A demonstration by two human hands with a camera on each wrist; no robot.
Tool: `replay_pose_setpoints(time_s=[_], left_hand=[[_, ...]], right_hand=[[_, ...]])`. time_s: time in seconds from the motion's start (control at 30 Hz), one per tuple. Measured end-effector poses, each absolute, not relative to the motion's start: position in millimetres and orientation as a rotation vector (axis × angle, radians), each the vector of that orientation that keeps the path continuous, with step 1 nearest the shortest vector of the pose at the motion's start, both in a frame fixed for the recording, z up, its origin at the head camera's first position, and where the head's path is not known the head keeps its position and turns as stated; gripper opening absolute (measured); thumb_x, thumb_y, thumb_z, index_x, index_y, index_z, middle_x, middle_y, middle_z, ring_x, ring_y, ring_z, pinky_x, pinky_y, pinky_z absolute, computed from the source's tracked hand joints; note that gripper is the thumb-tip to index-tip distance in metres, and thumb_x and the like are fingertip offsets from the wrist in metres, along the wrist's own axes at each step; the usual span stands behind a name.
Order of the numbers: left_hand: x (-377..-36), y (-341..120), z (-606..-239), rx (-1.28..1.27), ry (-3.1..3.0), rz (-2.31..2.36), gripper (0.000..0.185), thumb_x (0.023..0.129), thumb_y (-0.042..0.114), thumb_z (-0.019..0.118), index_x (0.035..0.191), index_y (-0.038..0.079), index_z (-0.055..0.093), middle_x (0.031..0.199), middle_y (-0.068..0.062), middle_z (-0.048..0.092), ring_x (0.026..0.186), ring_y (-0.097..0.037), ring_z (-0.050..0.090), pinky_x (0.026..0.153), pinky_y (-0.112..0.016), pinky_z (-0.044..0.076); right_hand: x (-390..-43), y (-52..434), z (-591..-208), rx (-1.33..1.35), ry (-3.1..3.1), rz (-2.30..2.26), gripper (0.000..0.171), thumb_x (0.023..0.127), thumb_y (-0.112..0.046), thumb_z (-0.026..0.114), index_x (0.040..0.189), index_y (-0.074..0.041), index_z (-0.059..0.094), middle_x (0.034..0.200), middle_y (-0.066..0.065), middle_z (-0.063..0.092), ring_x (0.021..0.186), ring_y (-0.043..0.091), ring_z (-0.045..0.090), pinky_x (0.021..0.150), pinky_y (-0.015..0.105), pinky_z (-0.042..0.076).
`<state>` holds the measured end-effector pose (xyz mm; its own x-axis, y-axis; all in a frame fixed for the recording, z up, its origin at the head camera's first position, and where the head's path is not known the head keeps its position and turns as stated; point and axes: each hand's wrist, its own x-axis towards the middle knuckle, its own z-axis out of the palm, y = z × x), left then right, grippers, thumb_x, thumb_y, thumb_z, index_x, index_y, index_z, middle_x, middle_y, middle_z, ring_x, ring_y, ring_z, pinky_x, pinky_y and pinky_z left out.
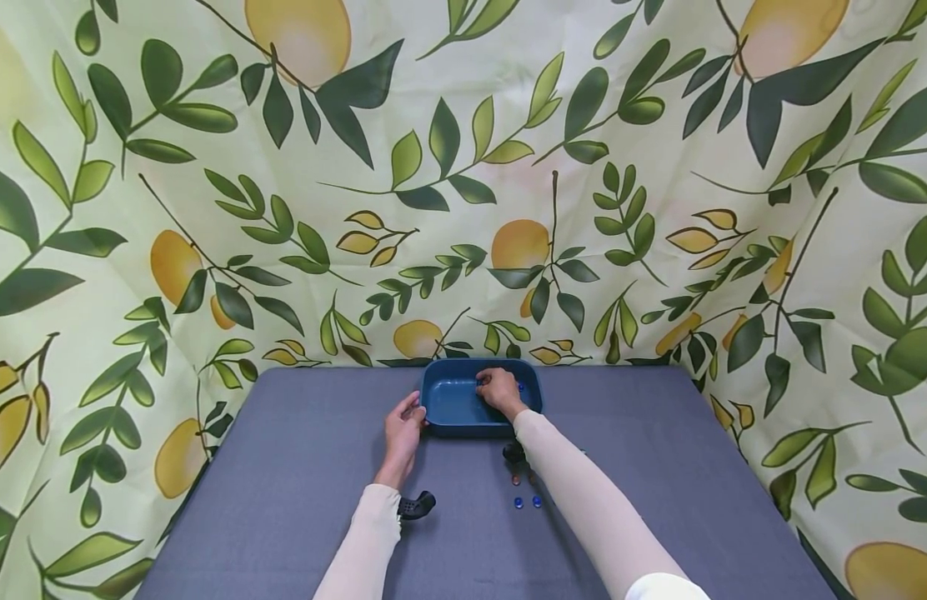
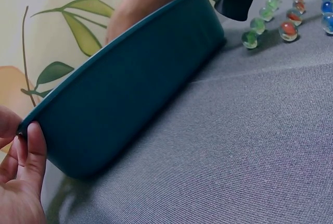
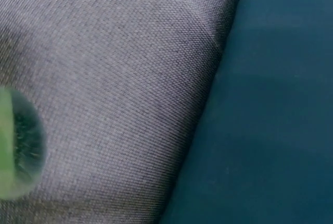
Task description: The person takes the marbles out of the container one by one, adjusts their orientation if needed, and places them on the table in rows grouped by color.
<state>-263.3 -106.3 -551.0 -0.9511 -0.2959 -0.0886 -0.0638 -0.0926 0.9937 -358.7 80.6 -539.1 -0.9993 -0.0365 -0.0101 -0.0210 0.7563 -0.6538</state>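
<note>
A dark blue rectangular bin (image 1: 448, 431) stands at the far side of the table. My left hand (image 1: 403, 429) pinches its left rim between thumb and fingers, which the left wrist view shows up close. From the right, my right hand (image 1: 499, 390) reaches down inside the bin, fingers bent and fingertips together near its floor; I cannot tell whether a marble is between them. A blue marble (image 1: 520, 386) lies in the bin beside that hand. The right wrist view holds only the bin's outer wall (image 3: 265, 109) and a green marble (image 3: 21, 146) at its left edge.
On the grey cloth in front of the bin, marbles lie in rows by colour: green marbles (image 2: 250, 39), orange-red marbles (image 2: 289, 31) and blue marbles (image 2: 328, 23). The right forearm (image 1: 583, 492) passes over part of them. A leaf-and-fruit patterned curtain (image 1: 448, 208) hangs behind the table.
</note>
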Motion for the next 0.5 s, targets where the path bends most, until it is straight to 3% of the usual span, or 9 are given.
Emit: replay_pose_setpoints(time_s=[0.27,0.5], left_hand=[[-263.2,-106.9,-552.0,0.375,-1.983,-2.177,0.042,0.095,0.000,0.054,0.136,-0.001,0.055,0.131,-0.024,0.053,0.104,-0.030,0.058,0.072,-0.022,0.053],[-261.9,-106.3,-550.5,0.362,-1.963,-2.186,0.041,0.094,-0.001,0.055,0.136,-0.002,0.055,0.130,-0.024,0.052,0.095,-0.021,0.057,0.070,-0.022,0.052]], right_hand=[[-358.1,80.2,-539.4,-0.047,2.956,-1.027,0.020,0.087,-0.012,0.072,0.106,-0.008,0.075,0.100,0.007,0.072,0.094,0.024,0.063,0.088,0.042,0.053],[-356.4,80.6,-539.4,-0.071,2.962,-1.032,0.014,0.088,-0.010,0.070,0.101,-0.007,0.076,0.107,0.010,0.074,0.102,0.028,0.066,0.093,0.044,0.054]])
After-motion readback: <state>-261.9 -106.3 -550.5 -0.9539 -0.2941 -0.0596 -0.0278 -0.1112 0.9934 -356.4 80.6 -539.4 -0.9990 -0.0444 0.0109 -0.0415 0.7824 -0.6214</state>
